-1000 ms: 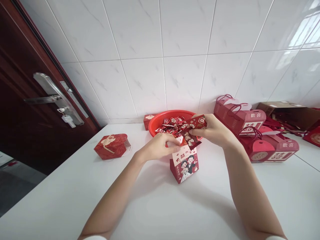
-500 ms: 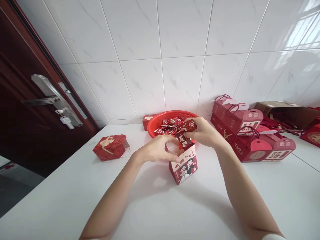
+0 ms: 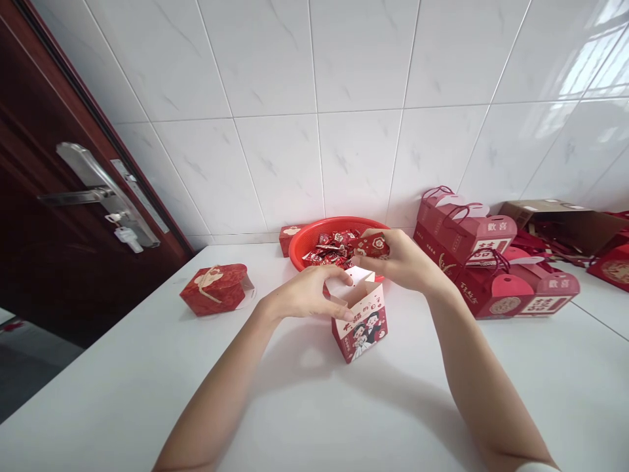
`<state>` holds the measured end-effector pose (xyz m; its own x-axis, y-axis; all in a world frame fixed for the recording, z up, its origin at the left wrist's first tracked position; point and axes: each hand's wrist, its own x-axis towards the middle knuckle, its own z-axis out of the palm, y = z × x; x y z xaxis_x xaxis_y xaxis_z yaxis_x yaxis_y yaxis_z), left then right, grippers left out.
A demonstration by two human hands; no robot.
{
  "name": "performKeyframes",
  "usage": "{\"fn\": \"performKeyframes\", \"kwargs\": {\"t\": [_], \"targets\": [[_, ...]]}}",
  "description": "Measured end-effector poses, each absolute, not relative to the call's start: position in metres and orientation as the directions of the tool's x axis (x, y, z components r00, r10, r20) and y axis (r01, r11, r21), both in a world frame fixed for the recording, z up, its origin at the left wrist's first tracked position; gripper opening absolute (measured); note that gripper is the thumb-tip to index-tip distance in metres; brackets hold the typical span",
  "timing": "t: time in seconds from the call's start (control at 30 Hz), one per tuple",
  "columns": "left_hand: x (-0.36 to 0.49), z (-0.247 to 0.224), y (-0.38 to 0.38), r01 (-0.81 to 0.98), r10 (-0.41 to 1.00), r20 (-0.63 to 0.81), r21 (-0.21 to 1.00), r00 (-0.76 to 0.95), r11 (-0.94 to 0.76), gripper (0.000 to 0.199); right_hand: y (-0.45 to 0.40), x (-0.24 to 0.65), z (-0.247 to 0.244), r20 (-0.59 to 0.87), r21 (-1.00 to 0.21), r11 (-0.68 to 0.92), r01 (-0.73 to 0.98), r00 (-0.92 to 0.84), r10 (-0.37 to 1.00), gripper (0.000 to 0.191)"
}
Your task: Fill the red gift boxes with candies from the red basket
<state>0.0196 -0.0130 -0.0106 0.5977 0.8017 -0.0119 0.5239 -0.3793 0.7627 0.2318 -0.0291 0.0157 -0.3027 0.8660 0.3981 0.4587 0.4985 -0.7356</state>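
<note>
A small red and white candy box [image 3: 361,331] with a cartoon couple on its front stands upright, its top open. My left hand [image 3: 309,292] grips its left side, thumb on the front panel and fingers behind the rim. My right hand [image 3: 400,259] is raised just above and behind the opening, fingers closed on a red candy packet [image 3: 372,245] with a pale flower print. Behind the box, a red plastic basket [image 3: 297,252] holds many wrapped candies [image 3: 331,248], partly covered by my hands. The bottom of the box is out of sight.
A red gift box [image 3: 215,290] lies at left, and another small red box [image 3: 287,239] sits behind the basket. Stacked red handled boxes [image 3: 486,262] stand at right beside an open cardboard carton [image 3: 565,219]. A dark door [image 3: 49,216] with keys borders the table's left.
The dark red packet that my right hand held over the box is out of view, and the opening shows. The flower-print packet stays in that hand. My left hand keeps its grip.
</note>
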Motion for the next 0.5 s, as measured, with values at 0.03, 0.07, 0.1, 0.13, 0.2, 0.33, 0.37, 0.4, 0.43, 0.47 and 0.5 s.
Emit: {"fn": "performKeyframes", "kwargs": {"t": [0.03,0.07,0.1,0.13,0.2,0.33,0.37,0.4,0.43,0.47,0.5], "targets": [[0.020,-0.011,-0.013,0.530,0.802,-0.021,0.760,0.598,-0.375,0.062,-0.030,0.232,0.016,0.404,-0.760,0.499,0.417,-0.299,0.865,0.018],[0.019,-0.011,-0.012,0.534,0.800,-0.032,0.760,0.599,-0.370,0.061,-0.030,0.232,0.016,0.398,-0.782,0.495,0.380,-0.307,0.865,0.020],[0.019,-0.011,-0.012,0.534,0.798,-0.039,0.762,0.602,-0.366,0.061,-0.030,0.233,0.016,0.384,-0.800,0.487,0.350,-0.324,0.864,0.021],[0.018,-0.011,-0.011,0.529,0.795,-0.039,0.765,0.605,-0.366,0.060,-0.029,0.234,0.015,0.370,-0.814,0.480,0.328,-0.346,0.862,0.022],[0.017,-0.011,-0.009,0.513,0.785,-0.030,0.772,0.619,-0.375,0.060,-0.026,0.236,0.013,0.356,-0.819,0.488,0.302,-0.401,0.844,0.023],[0.011,-0.014,-0.003,0.440,0.723,-0.054,0.823,0.689,-0.358,0.069,-0.018,0.239,0.010,0.363,-0.768,0.583,0.266,-0.569,0.738,0.020],[0.010,-0.015,-0.002,0.421,0.709,-0.060,0.838,0.703,-0.347,0.072,-0.017,0.240,0.011,0.344,-0.753,0.602,0.267,-0.620,0.705,0.018],[0.009,-0.015,-0.001,0.404,0.700,-0.057,0.848,0.712,-0.342,0.074,-0.016,0.242,0.011,0.319,-0.738,0.618,0.273,-0.665,0.675,0.015],[0.009,-0.016,0.000,0.395,0.695,-0.050,0.851,0.718,-0.347,0.074,-0.016,0.243,0.012,0.290,-0.725,0.627,0.284,-0.700,0.652,0.014],[0.009,-0.016,0.000,0.392,0.692,-0.039,0.846,0.721,-0.361,0.074,-0.016,0.245,0.013,0.258,-0.717,0.630,0.298,-0.727,0.637,0.015],[0.009,-0.015,0.000,0.393,0.690,-0.025,0.836,0.724,-0.382,0.073,-0.017,0.247,0.014,0.232,-0.713,0.629,0.309,-0.742,0.628,0.017]]}}
